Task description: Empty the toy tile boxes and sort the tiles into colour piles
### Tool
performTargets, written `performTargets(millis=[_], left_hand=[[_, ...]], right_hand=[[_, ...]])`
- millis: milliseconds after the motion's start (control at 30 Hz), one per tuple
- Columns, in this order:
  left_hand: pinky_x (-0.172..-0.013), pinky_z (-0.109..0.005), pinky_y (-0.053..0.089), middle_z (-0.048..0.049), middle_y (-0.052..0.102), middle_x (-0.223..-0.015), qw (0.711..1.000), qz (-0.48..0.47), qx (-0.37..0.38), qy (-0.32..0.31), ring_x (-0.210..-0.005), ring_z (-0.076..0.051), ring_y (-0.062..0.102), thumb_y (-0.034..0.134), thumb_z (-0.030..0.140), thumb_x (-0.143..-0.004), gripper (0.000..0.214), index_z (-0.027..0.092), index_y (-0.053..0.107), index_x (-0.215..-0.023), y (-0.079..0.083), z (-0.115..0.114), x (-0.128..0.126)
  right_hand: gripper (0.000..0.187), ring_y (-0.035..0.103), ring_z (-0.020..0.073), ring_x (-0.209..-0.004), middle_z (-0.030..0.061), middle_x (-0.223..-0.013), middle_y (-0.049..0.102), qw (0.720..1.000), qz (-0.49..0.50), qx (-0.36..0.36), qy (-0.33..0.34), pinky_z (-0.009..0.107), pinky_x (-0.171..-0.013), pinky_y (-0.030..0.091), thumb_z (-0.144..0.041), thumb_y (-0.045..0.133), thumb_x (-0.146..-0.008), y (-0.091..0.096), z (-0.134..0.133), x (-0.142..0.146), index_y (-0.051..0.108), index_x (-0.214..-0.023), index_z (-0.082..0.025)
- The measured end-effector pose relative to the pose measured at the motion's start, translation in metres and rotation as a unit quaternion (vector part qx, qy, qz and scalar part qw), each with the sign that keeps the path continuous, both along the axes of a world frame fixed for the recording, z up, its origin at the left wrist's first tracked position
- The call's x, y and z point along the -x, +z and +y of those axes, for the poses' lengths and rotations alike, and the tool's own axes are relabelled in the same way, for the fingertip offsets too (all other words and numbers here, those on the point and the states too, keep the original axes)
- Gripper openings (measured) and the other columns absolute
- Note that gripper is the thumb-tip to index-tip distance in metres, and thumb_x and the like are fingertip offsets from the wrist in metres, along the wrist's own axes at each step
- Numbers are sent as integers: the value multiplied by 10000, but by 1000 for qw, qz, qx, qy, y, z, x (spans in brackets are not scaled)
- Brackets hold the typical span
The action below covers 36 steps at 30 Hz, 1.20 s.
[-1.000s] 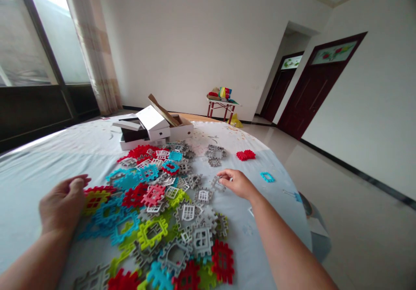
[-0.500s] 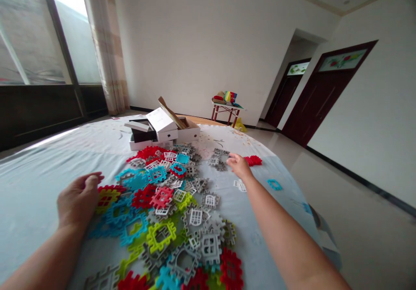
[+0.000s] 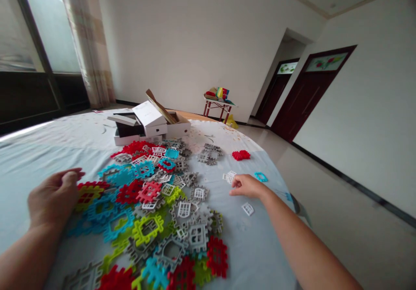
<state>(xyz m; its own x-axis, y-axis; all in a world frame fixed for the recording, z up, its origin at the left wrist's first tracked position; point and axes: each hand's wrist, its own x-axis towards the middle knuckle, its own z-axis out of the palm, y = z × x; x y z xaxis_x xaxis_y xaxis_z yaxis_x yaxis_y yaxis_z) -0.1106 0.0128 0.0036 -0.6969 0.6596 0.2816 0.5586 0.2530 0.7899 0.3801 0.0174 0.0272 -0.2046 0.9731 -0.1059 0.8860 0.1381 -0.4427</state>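
A heap of interlocking plastic tiles (image 3: pixel 152 207) in red, blue, green and grey covers the pale cloth of a round table (image 3: pixel 39 151). My left hand (image 3: pixel 53 199) rests at the heap's left edge, fingers curled loosely, touching a red and yellow tile (image 3: pixel 86 192). My right hand (image 3: pixel 247 185) hovers low over the cloth right of the heap, fingers drawn together; whether it holds a piece is hidden. Small white window pieces (image 3: pixel 229 176) lie just beyond it, and another white piece (image 3: pixel 247 208) lies by my wrist.
Open white boxes (image 3: pixel 147 125) stand at the far side of the table. A small pile of grey tiles (image 3: pixel 209 153), a red tile (image 3: pixel 241 155) and a blue tile (image 3: pixel 260 177) lie apart near the right edge. Beyond are a small red-legged table (image 3: pixel 218 101) and dark doors (image 3: pixel 303 95).
My right hand reached out to the grey pile far across the table, then drew back toward me to the right of the heap. White pieces now lie on the cloth there. My left hand stayed put.
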Motion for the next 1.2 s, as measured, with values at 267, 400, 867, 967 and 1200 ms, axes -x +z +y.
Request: performTargets(millis=[267, 400, 867, 967, 1200], left_hand=[[-605, -246, 372, -45, 669, -913, 1000, -3, 5, 10, -777, -183, 573, 394, 393, -741, 402, 201, 658, -976, 2, -4, -1], [-645, -247, 388, -57, 670, -927, 1000, -12, 11, 4, -804, -180, 575, 388, 373, -749, 405, 180, 652, -987, 4, -5, -1], [-703, -271, 413, -74, 671, -913, 999, -20, -24, -22, -826, -191, 588, 400, 379, -744, 394, 171, 645, -972, -3, -1, 5], [-715, -270, 408, -72, 672, -912, 999, -18, -24, -30, -837, -189, 585, 397, 382, -750, 392, 170, 643, -968, -4, -1, 5], [-693, -270, 412, -75, 674, -903, 998, -30, -33, -33, -803, -184, 588, 400, 374, -747, 385, 170, 639, -970, -4, -2, 5]], right_hand=[[460, 518, 102, -610, -24, -756, 586, 991, -69, 113, 13, 178, -502, 349, -299, 766, -438, -3, -31, -32, 592, -847, -180], [377, 541, 114, -630, -20, -757, 599, 997, -20, 73, 2, 193, -547, 384, -238, 723, -487, -13, -27, -34, 611, -841, -180], [230, 569, 123, -704, 41, -885, 625, 968, 122, -178, 131, 253, -705, 446, -275, 609, -722, 15, 12, 102, 630, -932, -185], [235, 580, 138, -779, 42, -906, 626, 957, 129, -192, 173, 253, -727, 449, -273, 590, -741, 17, 24, 150, 628, -957, -191], [296, 559, 186, -931, 70, -982, 631, 963, 83, -193, 167, 299, -861, 404, -271, 613, -719, 8, 54, 214, 619, -1001, -182]])
